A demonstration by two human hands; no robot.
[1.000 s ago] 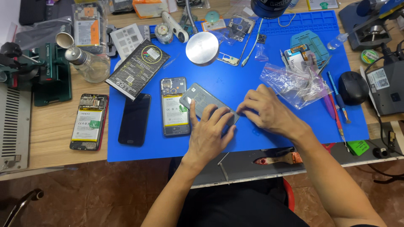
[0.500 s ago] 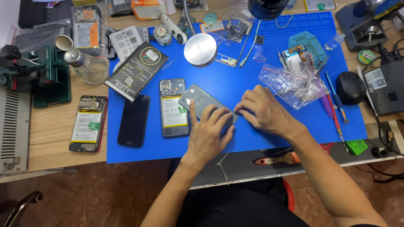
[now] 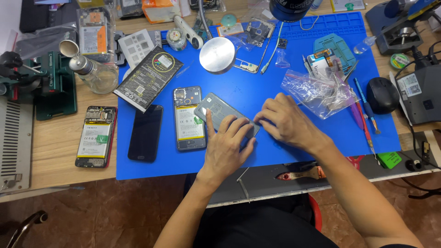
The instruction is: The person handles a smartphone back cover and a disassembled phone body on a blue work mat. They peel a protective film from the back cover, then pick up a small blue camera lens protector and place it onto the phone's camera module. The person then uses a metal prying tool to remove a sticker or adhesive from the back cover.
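A grey phone back cover [image 3: 219,111] lies tilted on the blue work mat [image 3: 257,87]. My left hand [image 3: 226,147] presses flat on its near half, fingers spread over it. My right hand [image 3: 287,121] pinches the cover's right end with its fingertips. Just left of the cover lies an opened phone [image 3: 189,118] with its battery showing. A black phone [image 3: 145,132], screen dark, sits further left on the mat.
Another opened phone [image 3: 95,136] lies on the wooden table at left. A round metal disc [image 3: 217,55], a clear plastic bag [image 3: 317,89], a dark flat box [image 3: 148,77], a glass bottle [image 3: 94,73] and tools by the black mouse [image 3: 382,95] surround the mat.
Both hands stay on the grey cover. The right hand's fingertips have shifted slightly along the cover's right end; the cover itself has hardly moved.
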